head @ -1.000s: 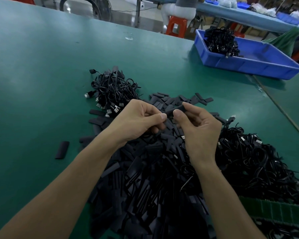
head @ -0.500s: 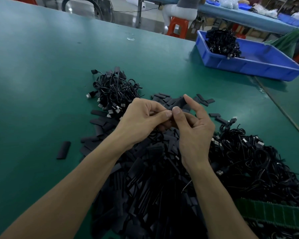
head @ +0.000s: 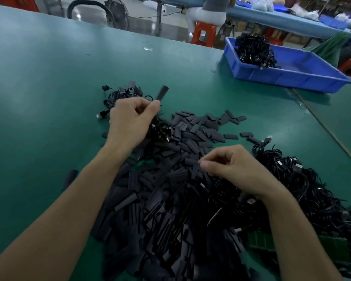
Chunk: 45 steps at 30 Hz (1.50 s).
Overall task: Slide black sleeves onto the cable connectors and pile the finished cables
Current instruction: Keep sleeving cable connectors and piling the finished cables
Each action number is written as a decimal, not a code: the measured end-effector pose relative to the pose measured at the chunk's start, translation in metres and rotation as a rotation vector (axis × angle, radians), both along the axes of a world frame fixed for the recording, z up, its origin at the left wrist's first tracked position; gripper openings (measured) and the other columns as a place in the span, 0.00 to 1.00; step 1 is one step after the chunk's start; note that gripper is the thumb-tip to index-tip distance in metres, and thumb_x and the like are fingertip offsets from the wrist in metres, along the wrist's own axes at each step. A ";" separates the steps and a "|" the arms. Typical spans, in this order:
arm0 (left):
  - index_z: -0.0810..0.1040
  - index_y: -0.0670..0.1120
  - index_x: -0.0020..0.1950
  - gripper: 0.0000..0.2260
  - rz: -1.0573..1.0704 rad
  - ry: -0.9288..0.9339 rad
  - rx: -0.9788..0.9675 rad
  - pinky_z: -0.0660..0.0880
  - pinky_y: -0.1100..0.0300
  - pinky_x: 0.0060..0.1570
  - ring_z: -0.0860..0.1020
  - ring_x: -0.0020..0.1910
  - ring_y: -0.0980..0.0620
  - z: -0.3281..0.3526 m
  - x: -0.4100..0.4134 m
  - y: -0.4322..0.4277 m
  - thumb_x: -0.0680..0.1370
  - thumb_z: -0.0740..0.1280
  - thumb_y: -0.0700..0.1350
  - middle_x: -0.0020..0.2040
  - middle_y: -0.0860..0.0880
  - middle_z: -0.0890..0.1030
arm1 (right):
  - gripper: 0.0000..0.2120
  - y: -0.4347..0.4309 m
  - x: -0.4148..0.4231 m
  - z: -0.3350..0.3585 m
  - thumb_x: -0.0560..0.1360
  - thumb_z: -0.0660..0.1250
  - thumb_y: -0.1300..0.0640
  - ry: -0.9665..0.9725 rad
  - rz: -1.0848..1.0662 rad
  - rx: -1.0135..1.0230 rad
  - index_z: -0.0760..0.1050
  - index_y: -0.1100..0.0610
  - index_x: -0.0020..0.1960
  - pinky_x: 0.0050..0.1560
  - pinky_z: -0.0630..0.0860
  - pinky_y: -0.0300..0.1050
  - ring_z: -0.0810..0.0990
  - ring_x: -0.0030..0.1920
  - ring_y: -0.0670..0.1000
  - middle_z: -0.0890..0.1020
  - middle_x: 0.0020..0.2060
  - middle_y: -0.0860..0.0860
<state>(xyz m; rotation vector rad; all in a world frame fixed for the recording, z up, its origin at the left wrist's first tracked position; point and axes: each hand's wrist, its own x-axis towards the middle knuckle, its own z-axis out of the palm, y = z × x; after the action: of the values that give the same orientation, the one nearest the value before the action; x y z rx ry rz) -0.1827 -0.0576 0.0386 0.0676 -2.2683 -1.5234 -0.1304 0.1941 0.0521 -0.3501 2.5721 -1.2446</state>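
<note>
**Green surface [head: 49, 78] and its load**

A broad sleeve heap [head: 160, 220] covers the near centre and thins to scattered pieces on its far side. A lone sleeve [head: 69, 178] lies to the left, apart from the heap. A small cable pile [head: 116, 97] sits at the heap's far-left edge, and a large cable pile [head: 304, 189] adjoins its right side. A green ribbed strip [head: 259, 240] lies at the near right, partly under cables. A blue bin [head: 292, 78] stands at the far right with a cable clump [head: 253, 49] in its far-left corner. A small clear scrap [head: 148, 46] lies near the far edge.
</note>
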 end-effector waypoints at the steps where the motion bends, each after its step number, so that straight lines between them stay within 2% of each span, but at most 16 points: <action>1: 0.84 0.49 0.41 0.10 0.052 0.004 -0.050 0.69 0.69 0.31 0.71 0.25 0.64 0.001 -0.007 -0.003 0.79 0.70 0.52 0.27 0.59 0.77 | 0.04 0.005 0.000 0.004 0.73 0.76 0.51 -0.047 0.086 0.056 0.85 0.48 0.47 0.46 0.79 0.37 0.84 0.42 0.43 0.86 0.41 0.45; 3: 0.85 0.49 0.43 0.11 0.157 -0.013 -0.161 0.75 0.62 0.40 0.77 0.32 0.61 0.003 -0.022 -0.010 0.79 0.69 0.53 0.32 0.56 0.79 | 0.10 0.012 0.002 0.011 0.69 0.80 0.50 -0.173 0.227 0.098 0.85 0.46 0.49 0.51 0.80 0.39 0.84 0.46 0.44 0.86 0.45 0.45; 6: 0.85 0.49 0.47 0.13 0.308 -0.109 -0.247 0.77 0.50 0.49 0.81 0.45 0.44 0.006 -0.044 -0.020 0.78 0.67 0.57 0.43 0.47 0.84 | 0.20 0.014 0.008 0.016 0.64 0.83 0.49 -0.292 0.355 0.163 0.83 0.39 0.54 0.57 0.79 0.44 0.82 0.52 0.42 0.83 0.51 0.42; 10: 0.85 0.50 0.49 0.14 0.384 -0.261 -0.327 0.74 0.48 0.51 0.80 0.54 0.38 0.003 -0.064 -0.033 0.79 0.65 0.58 0.51 0.44 0.84 | 0.25 0.011 0.015 0.017 0.63 0.83 0.51 -0.330 0.415 0.262 0.80 0.35 0.55 0.62 0.75 0.50 0.76 0.57 0.42 0.77 0.55 0.39; 14: 0.84 0.50 0.46 0.13 0.384 -0.337 -0.392 0.72 0.50 0.48 0.81 0.54 0.37 0.000 -0.071 -0.039 0.79 0.66 0.57 0.49 0.43 0.82 | 0.23 0.005 0.021 0.016 0.63 0.81 0.50 -0.262 0.440 0.443 0.77 0.34 0.53 0.61 0.72 0.49 0.71 0.59 0.45 0.73 0.54 0.38; 20: 0.84 0.51 0.56 0.12 0.406 -0.354 -0.326 0.74 0.47 0.56 0.80 0.57 0.40 0.002 -0.074 -0.043 0.79 0.68 0.56 0.57 0.44 0.83 | 0.07 0.002 0.017 0.015 0.71 0.78 0.56 -0.145 0.335 0.351 0.83 0.47 0.45 0.49 0.78 0.39 0.80 0.45 0.41 0.82 0.45 0.44; 24: 0.81 0.50 0.54 0.10 0.389 -0.181 -0.247 0.74 0.51 0.50 0.80 0.53 0.45 0.000 -0.063 -0.030 0.80 0.66 0.54 0.52 0.49 0.84 | 0.11 0.003 0.017 0.016 0.70 0.78 0.60 -0.149 0.332 0.307 0.83 0.48 0.49 0.45 0.78 0.36 0.82 0.41 0.42 0.85 0.40 0.46; 27: 0.80 0.49 0.51 0.09 0.349 0.021 -0.219 0.76 0.55 0.46 0.80 0.43 0.51 0.000 -0.043 -0.008 0.81 0.65 0.52 0.41 0.55 0.81 | 0.11 0.001 0.017 0.019 0.73 0.75 0.63 -0.018 0.274 0.157 0.84 0.48 0.50 0.43 0.77 0.37 0.82 0.39 0.45 0.85 0.39 0.47; 29: 0.79 0.49 0.46 0.07 0.190 0.144 -0.186 0.75 0.62 0.37 0.76 0.32 0.62 0.002 -0.026 0.009 0.81 0.66 0.50 0.35 0.59 0.77 | 0.12 -0.002 0.014 0.020 0.76 0.72 0.61 0.132 0.159 0.068 0.83 0.46 0.54 0.44 0.77 0.40 0.81 0.41 0.48 0.84 0.41 0.47; 31: 0.77 0.50 0.41 0.10 -0.035 0.178 -0.100 0.69 0.69 0.30 0.73 0.27 0.63 0.004 -0.006 0.026 0.83 0.65 0.47 0.31 0.56 0.76 | 0.12 -0.008 0.009 0.021 0.78 0.70 0.61 0.297 0.029 -0.010 0.82 0.46 0.56 0.45 0.76 0.38 0.81 0.43 0.46 0.84 0.43 0.45; 33: 0.80 0.50 0.41 0.15 -0.285 0.075 0.118 0.71 0.66 0.31 0.75 0.29 0.62 0.007 0.013 0.042 0.84 0.60 0.51 0.32 0.52 0.80 | 0.13 -0.015 0.004 0.025 0.78 0.69 0.63 0.432 -0.070 -0.140 0.82 0.46 0.54 0.43 0.77 0.37 0.81 0.40 0.45 0.84 0.42 0.43; 35: 0.83 0.51 0.45 0.21 -0.527 -0.044 0.236 0.77 0.63 0.42 0.81 0.40 0.59 0.012 0.028 0.055 0.84 0.54 0.57 0.40 0.55 0.85 | 0.13 -0.021 0.001 0.031 0.78 0.68 0.66 0.505 -0.124 -0.345 0.81 0.47 0.51 0.42 0.77 0.35 0.81 0.37 0.44 0.84 0.38 0.42; 37: 0.83 0.50 0.50 0.19 -0.709 -0.014 0.256 0.77 0.65 0.52 0.83 0.49 0.60 0.016 0.035 0.065 0.85 0.54 0.52 0.46 0.57 0.86 | 0.12 -0.026 -0.001 0.036 0.79 0.66 0.67 0.525 -0.149 -0.528 0.80 0.50 0.50 0.42 0.78 0.35 0.82 0.37 0.43 0.83 0.37 0.43; 39: 0.82 0.45 0.51 0.13 -0.716 0.042 0.258 0.77 0.63 0.54 0.83 0.50 0.57 0.022 0.037 0.067 0.85 0.58 0.47 0.46 0.53 0.85 | 0.10 -0.031 -0.001 0.039 0.79 0.66 0.66 0.505 -0.173 -0.650 0.80 0.52 0.50 0.42 0.79 0.37 0.83 0.38 0.45 0.83 0.38 0.46; 41: 0.81 0.44 0.48 0.11 -0.622 0.089 0.196 0.79 0.63 0.46 0.82 0.41 0.56 0.026 0.037 0.060 0.84 0.61 0.44 0.40 0.53 0.84 | 0.09 -0.034 -0.003 0.039 0.78 0.67 0.65 0.471 -0.203 -0.709 0.80 0.53 0.51 0.41 0.79 0.38 0.84 0.38 0.48 0.84 0.38 0.49; 45: 0.79 0.50 0.40 0.15 -0.417 0.120 0.105 0.74 0.52 0.30 0.71 0.26 0.54 0.030 0.032 0.034 0.85 0.60 0.47 0.27 0.54 0.73 | 0.06 -0.029 -0.013 0.023 0.81 0.66 0.58 0.364 -0.307 -0.520 0.80 0.50 0.52 0.39 0.75 0.32 0.82 0.38 0.42 0.86 0.39 0.47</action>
<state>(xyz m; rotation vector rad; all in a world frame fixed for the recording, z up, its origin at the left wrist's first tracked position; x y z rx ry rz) -0.1507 -0.0234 0.0688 -0.4820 -2.1971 -1.7936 -0.1434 0.1650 0.0755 -0.3089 2.6206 -2.1480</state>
